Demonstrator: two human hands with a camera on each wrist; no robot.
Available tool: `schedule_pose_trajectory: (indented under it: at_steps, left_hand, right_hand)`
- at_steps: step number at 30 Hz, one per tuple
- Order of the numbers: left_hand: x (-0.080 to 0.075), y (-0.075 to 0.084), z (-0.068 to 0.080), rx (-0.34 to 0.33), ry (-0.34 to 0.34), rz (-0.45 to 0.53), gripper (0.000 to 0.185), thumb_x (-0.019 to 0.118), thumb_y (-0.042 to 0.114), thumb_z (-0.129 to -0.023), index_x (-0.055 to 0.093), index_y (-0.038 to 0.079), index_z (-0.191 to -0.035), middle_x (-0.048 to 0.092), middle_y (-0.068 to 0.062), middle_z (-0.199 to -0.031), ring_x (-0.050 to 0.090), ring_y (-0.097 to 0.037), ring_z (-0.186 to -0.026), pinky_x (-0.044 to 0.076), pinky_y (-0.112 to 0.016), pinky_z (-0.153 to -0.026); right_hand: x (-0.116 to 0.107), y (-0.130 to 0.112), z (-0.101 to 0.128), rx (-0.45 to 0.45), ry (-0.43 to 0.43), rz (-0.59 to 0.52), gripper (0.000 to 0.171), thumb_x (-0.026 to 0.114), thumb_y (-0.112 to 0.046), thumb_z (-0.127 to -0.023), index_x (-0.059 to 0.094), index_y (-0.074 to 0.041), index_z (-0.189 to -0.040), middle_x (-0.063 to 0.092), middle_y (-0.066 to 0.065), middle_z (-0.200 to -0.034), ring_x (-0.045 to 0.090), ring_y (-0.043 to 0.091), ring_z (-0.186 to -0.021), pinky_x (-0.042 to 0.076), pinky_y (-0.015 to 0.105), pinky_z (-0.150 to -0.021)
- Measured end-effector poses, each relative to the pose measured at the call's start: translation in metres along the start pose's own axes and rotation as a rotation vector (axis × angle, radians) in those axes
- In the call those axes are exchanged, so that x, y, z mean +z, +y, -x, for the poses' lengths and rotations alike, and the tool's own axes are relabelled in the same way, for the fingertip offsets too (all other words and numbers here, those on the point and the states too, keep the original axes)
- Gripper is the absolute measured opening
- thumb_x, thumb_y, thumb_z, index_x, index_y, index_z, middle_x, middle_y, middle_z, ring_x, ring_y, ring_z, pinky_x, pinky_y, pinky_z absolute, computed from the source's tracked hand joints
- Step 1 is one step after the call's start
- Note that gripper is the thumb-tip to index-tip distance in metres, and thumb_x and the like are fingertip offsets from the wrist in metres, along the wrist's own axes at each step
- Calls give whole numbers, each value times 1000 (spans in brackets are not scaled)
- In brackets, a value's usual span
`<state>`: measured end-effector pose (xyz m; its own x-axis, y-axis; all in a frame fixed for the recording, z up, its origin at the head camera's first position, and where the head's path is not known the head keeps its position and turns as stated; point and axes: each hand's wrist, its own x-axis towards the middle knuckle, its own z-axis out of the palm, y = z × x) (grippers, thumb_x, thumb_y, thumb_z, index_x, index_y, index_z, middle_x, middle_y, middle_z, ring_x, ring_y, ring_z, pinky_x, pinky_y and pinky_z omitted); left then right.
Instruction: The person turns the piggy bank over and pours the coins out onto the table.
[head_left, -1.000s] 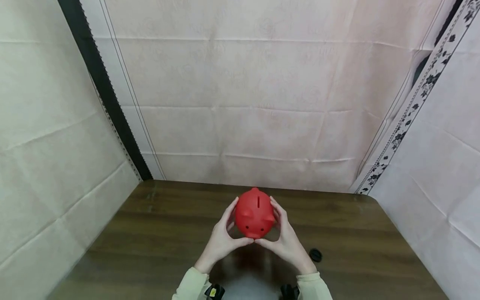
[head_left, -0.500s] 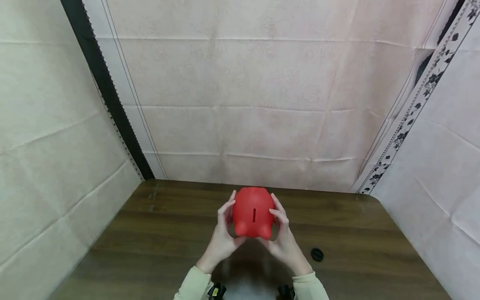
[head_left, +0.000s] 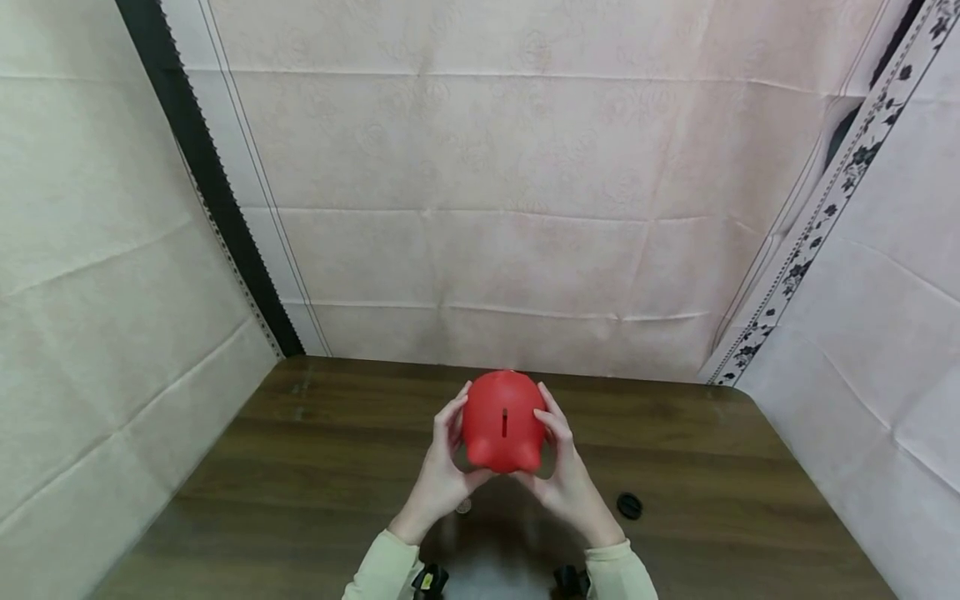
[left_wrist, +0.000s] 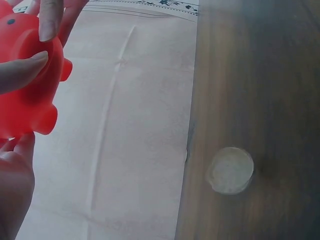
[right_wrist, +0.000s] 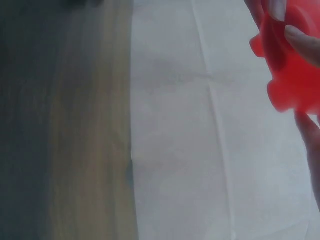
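Note:
A red piggy bank (head_left: 504, 421) is held up above the dark wooden table (head_left: 300, 467), its coin slot turned toward the head camera and its feet pointing away. My left hand (head_left: 442, 475) grips its left side and my right hand (head_left: 566, 479) grips its right side, fingers curled round the body. In the left wrist view the bank (left_wrist: 25, 95) sits at the left edge between my fingers (left_wrist: 20, 70). The right wrist view catches only a part of the bank (right_wrist: 295, 75). A small pale coin (left_wrist: 230, 170) lies on the table below the bank, near my left wrist (head_left: 463, 505).
A round black cap (head_left: 629, 506) lies on the table to the right of my right wrist. Pale cloth hangs on three sides around the table, with a dark strip (head_left: 202, 175) at the back left corner.
The bank was tipped from face-toward-camera to slot-toward-camera and raised a little. A coin now shows on the table under it that was not seen before.

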<state>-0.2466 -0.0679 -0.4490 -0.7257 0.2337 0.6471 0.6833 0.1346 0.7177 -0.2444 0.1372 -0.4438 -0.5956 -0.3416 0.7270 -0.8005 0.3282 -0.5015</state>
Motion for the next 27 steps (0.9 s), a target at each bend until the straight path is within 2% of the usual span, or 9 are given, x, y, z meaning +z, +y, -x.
schedule_pose_trajectory:
  at_steps: [3, 5, 7, 9, 11, 14, 16, 19, 27]
  left_hand:
    - [-1, -5, 0, -32, -18, -1, 102, 83, -2, -70, 19, 11, -149, 29, -9, -158, 42, -31, -137, 47, -29, -104]
    - [-3, -5, -1, -107, -29, 7, 101, 85, 5, -71, 23, 17, -150, 37, -6, -154, 46, -28, -135, 49, -32, -103]
    - [-4, -6, -1, -222, -37, -3, 95, 86, 15, -72, 31, 22, -148, 47, -5, -147, 55, -26, -128, 52, -34, -99]
    - [-5, -8, -1, -354, -57, -40, 85, 85, 26, -74, 40, 22, -145, 58, -6, -137, 63, -24, -117, 56, -35, -91]
    - [-4, -10, 1, -471, -88, -103, 76, 81, 38, -76, 48, 18, -141, 66, -8, -126, 69, -22, -104, 59, -34, -83]
    - [-2, -14, 3, -582, -145, -163, 70, 73, 50, -81, 54, 9, -134, 74, -10, -103, 72, -21, -80, 59, -32, -69]
    - [-1, -15, 3, -626, -160, -171, 69, 69, 55, -83, 57, 6, -130, 75, -8, -88, 70, -20, -67, 56, -31, -62]
    - [0, -14, 3, -656, -165, -168, 68, 66, 58, -84, 60, 4, -125, 72, -3, -74, 66, -20, -55, 53, -30, -54]
    - [0, -8, -1, -676, -207, -189, 69, 60, 61, -86, 62, 2, -122, 66, -3, -60, 62, -19, -47, 54, -32, -50]
  right_hand:
    - [-1, 1, 1, 34, -3, 28, 100, 86, 2, -66, 25, -5, -145, 20, 17, -159, 32, 11, -141, 49, 22, -100]
    - [-2, 1, 1, 103, -4, 72, 103, 88, -5, -66, 26, -10, -149, 29, 13, -157, 44, 15, -133, 53, 28, -96]
    - [-2, 3, 2, 213, -5, 121, 101, 89, -14, -68, 30, -12, -150, 45, 10, -149, 57, 17, -120, 57, 34, -90]
    - [-2, 6, 3, 363, -30, 162, 93, 87, -26, -70, 38, -15, -148, 61, 6, -133, 65, 15, -103, 58, 37, -84]
    - [-2, 8, 5, 521, -67, 205, 80, 82, -41, -75, 47, -16, -143, 71, 1, -110, 67, 11, -89, 58, 35, -77]
    - [0, 10, 7, 661, -133, 295, 68, 69, -55, -82, 57, -12, -133, 72, -2, -82, 63, 6, -69, 54, 28, -65]
    - [2, 10, 7, 689, -160, 367, 66, 63, -60, -84, 61, -9, -127, 65, -5, -66, 56, 5, -58, 47, 24, -58]
    - [4, 7, 5, 684, -183, 454, 63, 58, -61, -87, 65, -7, -120, 52, -6, -54, 47, 6, -49, 40, 23, -52]
    - [1, 3, -1, 668, -221, 556, 52, 53, -58, -91, 68, -8, -91, 38, -4, -47, 37, 9, -45, 29, 24, -47]
